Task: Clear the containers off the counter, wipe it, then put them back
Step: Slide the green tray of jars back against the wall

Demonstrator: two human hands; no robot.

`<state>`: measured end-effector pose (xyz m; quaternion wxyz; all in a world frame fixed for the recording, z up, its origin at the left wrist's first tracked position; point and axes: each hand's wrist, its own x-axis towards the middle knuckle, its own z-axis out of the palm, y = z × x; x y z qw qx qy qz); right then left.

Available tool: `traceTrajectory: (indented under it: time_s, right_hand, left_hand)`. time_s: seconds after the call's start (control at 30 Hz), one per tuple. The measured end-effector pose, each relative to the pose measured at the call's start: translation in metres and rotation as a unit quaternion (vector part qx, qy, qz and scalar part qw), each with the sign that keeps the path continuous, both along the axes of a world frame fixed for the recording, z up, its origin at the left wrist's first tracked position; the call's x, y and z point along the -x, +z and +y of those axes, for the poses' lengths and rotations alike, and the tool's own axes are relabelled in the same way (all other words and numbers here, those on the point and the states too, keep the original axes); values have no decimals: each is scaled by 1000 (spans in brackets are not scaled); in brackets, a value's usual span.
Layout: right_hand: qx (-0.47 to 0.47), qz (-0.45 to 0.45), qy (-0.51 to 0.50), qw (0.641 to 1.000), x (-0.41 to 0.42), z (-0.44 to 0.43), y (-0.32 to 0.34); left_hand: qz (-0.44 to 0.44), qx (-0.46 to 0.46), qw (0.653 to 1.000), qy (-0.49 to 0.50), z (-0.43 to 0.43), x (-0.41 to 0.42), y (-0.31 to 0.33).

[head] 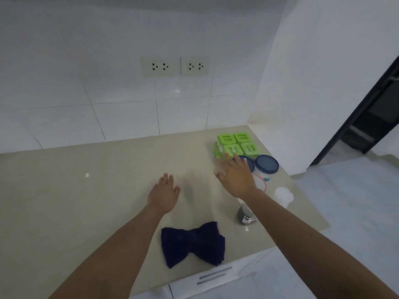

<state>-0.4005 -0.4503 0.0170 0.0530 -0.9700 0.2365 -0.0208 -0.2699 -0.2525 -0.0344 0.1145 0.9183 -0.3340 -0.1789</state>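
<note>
On the beige counter (86, 190), several green-lidded containers (236, 144) sit grouped at the far right corner. Two blue-lidded jars (267, 164) stand just in front of them, one partly behind my right hand. My right hand (236, 176) hovers open, fingers spread, right in front of the green containers. My left hand (164, 194) is open above the counter's middle, holding nothing. A dark blue cloth (194, 243) lies crumpled near the front edge, below both hands.
A clear red-rimmed container (260, 184), a white cup (284, 196) and a grey bottle (245, 215) stand along the counter's right edge. Two wall sockets (174, 66) sit on the tiled wall. A drawer front (216, 275) is below; a dark doorway (371, 117) at right.
</note>
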Motion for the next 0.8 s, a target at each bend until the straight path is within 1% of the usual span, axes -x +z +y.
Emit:
traceTrajectory:
  time_s: [0.07,0.23,0.43,0.53,0.63,0.73,0.8]
  right_hand:
    - [23,12,-30,999,-5,-30,15]
    - [28,22,-84,996,-13,-110,30]
    - [-52,62,-121,989,-23,-195,16]
    - [-112,67,-143,981,-29,-222,5]
    - [-198,101,-164,961,-31,-238,-10]
    - [-301,89,-165,935,-36,-249,-23]
    - [-344,77,-163,922,-41,-254,-29]
  left_hand:
    - [1,6,1000,-10,-26,-5,11]
    - [-5,29,1000,9,-98,-10,33]
    - [26,49,997,53,-183,-4,35]
    - [68,46,994,79,-217,-2,27]
    - [130,60,982,121,-238,1,17]
    - [199,101,963,152,-250,2,6]
    - [234,134,951,153,-255,-1,1]
